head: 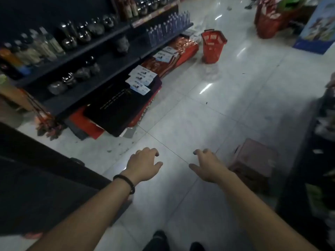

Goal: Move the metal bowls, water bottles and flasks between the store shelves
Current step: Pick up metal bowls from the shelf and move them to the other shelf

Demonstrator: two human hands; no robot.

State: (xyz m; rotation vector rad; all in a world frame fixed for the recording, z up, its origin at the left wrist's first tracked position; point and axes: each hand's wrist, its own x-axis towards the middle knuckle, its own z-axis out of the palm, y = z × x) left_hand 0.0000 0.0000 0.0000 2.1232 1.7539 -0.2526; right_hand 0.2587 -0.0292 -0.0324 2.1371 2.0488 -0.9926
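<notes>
Both my hands hang over the tiled aisle floor and hold nothing. My left hand (145, 164), with a dark bracelet on its wrist, has loosely curled fingers. My right hand (208, 166) is relaxed too. Far from both, at the upper left, dark store shelves (101, 41) carry shiny metal flasks (83, 34) and glass bottles (45, 45) on the upper level. Metal bowls or pots (69, 79) stand on the level below. Clear water bottles (168, 27) line the shelf further along.
Flat black and red boxes (117, 109) with white cards lie on the floor under the shelves. A red shopping basket (213, 45) stands in the aisle ahead. A pink stool (253, 160) is beside my right hand. Dark shelving flanks both sides.
</notes>
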